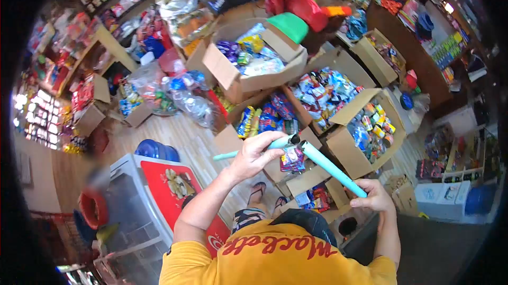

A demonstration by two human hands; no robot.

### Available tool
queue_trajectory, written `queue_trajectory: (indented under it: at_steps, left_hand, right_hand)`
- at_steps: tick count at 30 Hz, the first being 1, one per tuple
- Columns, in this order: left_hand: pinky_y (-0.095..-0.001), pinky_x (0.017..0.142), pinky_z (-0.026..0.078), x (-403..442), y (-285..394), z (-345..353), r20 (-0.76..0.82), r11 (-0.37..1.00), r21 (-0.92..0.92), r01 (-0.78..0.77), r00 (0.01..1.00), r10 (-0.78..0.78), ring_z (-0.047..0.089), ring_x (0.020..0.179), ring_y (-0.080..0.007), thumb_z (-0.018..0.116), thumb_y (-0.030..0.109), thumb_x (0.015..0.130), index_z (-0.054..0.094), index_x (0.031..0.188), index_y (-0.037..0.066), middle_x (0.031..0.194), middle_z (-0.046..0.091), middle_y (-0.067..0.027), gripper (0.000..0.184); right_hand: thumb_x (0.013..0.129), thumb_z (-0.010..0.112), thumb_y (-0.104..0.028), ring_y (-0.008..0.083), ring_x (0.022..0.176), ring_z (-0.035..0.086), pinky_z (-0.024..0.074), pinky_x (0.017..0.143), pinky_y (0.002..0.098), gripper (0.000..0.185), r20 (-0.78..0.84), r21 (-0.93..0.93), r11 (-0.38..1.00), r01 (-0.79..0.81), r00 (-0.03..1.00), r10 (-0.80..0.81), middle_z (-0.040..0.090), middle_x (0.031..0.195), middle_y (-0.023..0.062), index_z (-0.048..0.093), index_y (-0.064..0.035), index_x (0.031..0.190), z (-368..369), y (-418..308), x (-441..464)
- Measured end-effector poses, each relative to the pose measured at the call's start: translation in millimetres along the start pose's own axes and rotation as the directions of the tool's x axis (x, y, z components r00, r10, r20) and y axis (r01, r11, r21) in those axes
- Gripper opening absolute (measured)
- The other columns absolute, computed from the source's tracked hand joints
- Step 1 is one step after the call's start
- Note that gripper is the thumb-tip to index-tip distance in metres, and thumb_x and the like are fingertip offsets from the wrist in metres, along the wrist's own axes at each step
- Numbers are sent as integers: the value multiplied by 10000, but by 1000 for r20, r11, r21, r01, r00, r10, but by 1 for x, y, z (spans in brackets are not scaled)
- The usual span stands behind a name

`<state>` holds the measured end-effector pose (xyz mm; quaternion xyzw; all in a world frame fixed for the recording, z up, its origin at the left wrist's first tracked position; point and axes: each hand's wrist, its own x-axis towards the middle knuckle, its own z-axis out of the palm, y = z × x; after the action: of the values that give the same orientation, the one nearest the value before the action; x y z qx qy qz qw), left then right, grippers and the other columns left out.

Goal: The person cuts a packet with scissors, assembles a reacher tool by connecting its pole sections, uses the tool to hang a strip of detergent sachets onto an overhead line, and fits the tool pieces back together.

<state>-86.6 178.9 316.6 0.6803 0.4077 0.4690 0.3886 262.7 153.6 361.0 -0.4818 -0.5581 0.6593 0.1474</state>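
Left hand grips one turquoise plastic-looking tube, right hand a second tube, ends near; apparent alignment step calls for steadiness.

One wide head-worn view faces forward and down, close above the yellow shirt.

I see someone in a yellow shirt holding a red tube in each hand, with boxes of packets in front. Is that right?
Not quite: the tubes are pale green, not red. The head view shows one in the left hand and another in the right hand. The rest is right.
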Motion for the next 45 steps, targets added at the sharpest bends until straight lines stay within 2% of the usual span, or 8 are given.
queue_trajectory:
  at_steps: [5, 9, 11, 17, 25, 30, 37, 45]
  left_hand:
    - [-287, 746, 461, -26, 84, -31, -162, 955, 297, -22, 984, 73, 595, 814, -199, 623, 66, 800, 563, 1069, -14, 896, 609, -121, 287]
    - [-328, 568, 437, -47, 114, -44, -188, 846, 527, -86, 959, 214, 556, 626, -247, 641, 74, 760, 560, 1061, 13, 727, 542, -121, 318]
    - [-371, 497, 410, -57, 122, -45, -174, 775, 618, -131, 939, 297, 517, 553, -283, 656, 85, 731, 554, 1048, 30, 640, 485, -117, 338]
    - [-355, 468, 401, -87, 145, -45, -99, 593, 793, -143, 929, 356, 516, 531, -254, 674, 126, 721, 560, 1014, 27, 624, 477, -93, 329]
    - [-343, 442, 401, -109, 153, -51, 98, 469, 853, -230, 953, 287, 511, 497, -224, 660, 227, 744, 563, 994, 50, 600, 443, -62, 321]
    - [-338, 448, 424, -117, 146, -49, 259, 466, 827, -315, 949, 181, 542, 512, -208, 630, 249, 766, 547, 903, 65, 597, 450, -44, 244]
    - [-315, 446, 438, -123, 146, -40, 366, 371, 846, -383, 923, 119, 554, 511, -181, 574, 230, 786, 548, 921, 72, 588, 440, -38, 210]
    - [-261, 418, 387, -125, 145, -42, 416, 134, 876, -462, 867, 274, 495, 498, -117, 590, 178, 738, 568, 916, 80, 578, 384, 5, 204]
  right_hand:
    - [695, 750, -168, 91, 784, 534, 441, 705, 254, 477, 22, -270, 899, 345, 935, -353, 585, 873, 36, 559, 3, 1097, 24, -23, 11]
    - [733, 698, -135, 147, 791, 553, 447, 731, 286, 448, -9, -263, 857, 443, 887, -461, 579, 929, 67, 534, 4, 1125, 61, -33, 19]
    - [767, 656, -137, 173, 769, 561, 446, 701, 284, 384, 4, -349, 698, 625, 746, -666, 580, 924, 97, 543, 17, 1099, 72, -26, 28]
    - [797, 631, -148, 159, 707, 571, 459, 654, 289, 258, 46, -264, 722, 640, 756, -653, 606, 797, 91, 591, 31, 979, 75, -18, 28]
    - [819, 609, -200, 125, 657, 535, 432, 598, 274, 258, 218, -295, 793, 533, 846, -487, 577, 744, 63, 590, 30, 935, 61, -18, 7]
    - [847, 572, -254, 71, 670, 434, 373, 599, 249, 254, 345, -287, 927, 241, 929, -135, 490, 700, -17, 580, -2, 878, 45, -15, -5]
    - [865, 580, -276, 26, 510, 347, 271, 450, 191, 211, 526, -150, 970, -190, 815, 241, 401, 615, -75, 572, -66, 847, 22, -29, -9]
    - [866, 570, -305, 35, 469, 376, 254, 391, 187, 229, 650, -131, 943, -305, 692, 314, 434, 559, -48, 571, -77, 845, 15, -40, -4]
